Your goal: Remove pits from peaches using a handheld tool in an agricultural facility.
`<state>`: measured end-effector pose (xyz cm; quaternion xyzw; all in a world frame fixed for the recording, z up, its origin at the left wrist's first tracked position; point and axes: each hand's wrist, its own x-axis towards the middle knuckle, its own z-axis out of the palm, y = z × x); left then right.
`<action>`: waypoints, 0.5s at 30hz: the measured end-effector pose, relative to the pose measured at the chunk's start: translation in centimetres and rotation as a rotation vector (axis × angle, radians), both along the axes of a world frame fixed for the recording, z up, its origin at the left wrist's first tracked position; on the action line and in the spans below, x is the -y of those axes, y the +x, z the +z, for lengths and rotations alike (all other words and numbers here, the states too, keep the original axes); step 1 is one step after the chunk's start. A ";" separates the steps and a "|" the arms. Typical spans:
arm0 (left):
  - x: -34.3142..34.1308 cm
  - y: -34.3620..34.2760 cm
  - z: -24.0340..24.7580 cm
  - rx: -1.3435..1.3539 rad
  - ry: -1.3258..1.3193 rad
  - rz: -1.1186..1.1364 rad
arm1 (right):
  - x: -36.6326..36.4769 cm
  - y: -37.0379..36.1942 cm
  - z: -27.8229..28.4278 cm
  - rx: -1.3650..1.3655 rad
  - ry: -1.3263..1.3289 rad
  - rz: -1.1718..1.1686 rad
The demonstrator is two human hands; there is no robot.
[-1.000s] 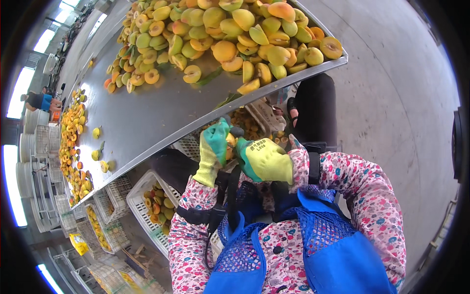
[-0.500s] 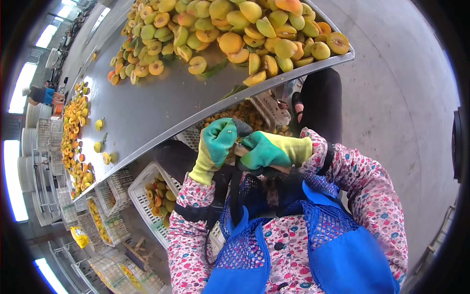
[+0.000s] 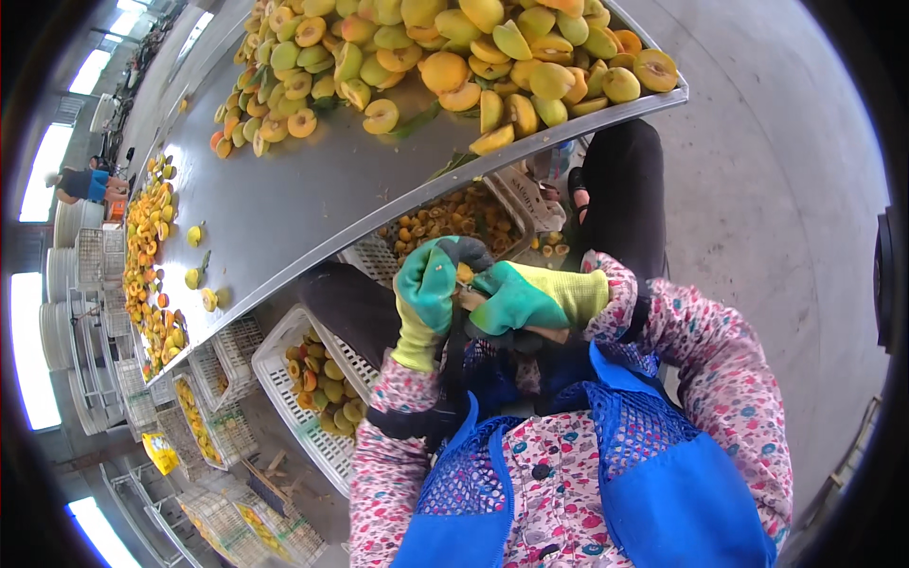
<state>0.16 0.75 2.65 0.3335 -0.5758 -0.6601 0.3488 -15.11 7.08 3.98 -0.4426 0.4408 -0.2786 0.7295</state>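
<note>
My left hand, in a green-coated yellow glove with a dark fingertip, is closed round a small piece of yellow apricot, mostly hidden by the fingers. Close against it, my right hand, gloved alike, grips a wooden-handled tool; its handle end sticks out below the palm, and its working end cannot be made out. Both hands are in front of my body, just off the near edge of a metal table. On that table lies a big heap of halved apricots, yellow to orange.
Below the table edge stands a crate of apricot pieces. At my left is a white plastic crate with apricots in it. More halves lie along the table's far left edge. Stacked crates and a distant person are further left.
Both hands stay together with small finger movements. My left hand has shifted slightly right and down, and more yellow flesh shows between the hands. My left forearm has moved right, uncovering more of the white crate.
</note>
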 end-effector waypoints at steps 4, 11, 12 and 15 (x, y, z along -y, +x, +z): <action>-0.1 0.9 -3.7 -0.107 0.023 0.195 | -1.3 0.8 -1.7 0.642 0.292 -0.092; 0.9 3.0 -2.1 0.127 -0.330 0.337 | 0.4 1.4 -0.1 0.677 0.062 -0.159; 0.9 2.4 -0.6 0.087 -0.308 0.367 | 0.3 1.3 -1.5 0.590 0.113 -0.198; 1.4 3.7 -0.2 0.131 -0.379 0.410 | 1.2 2.2 -2.4 -0.360 0.073 -0.222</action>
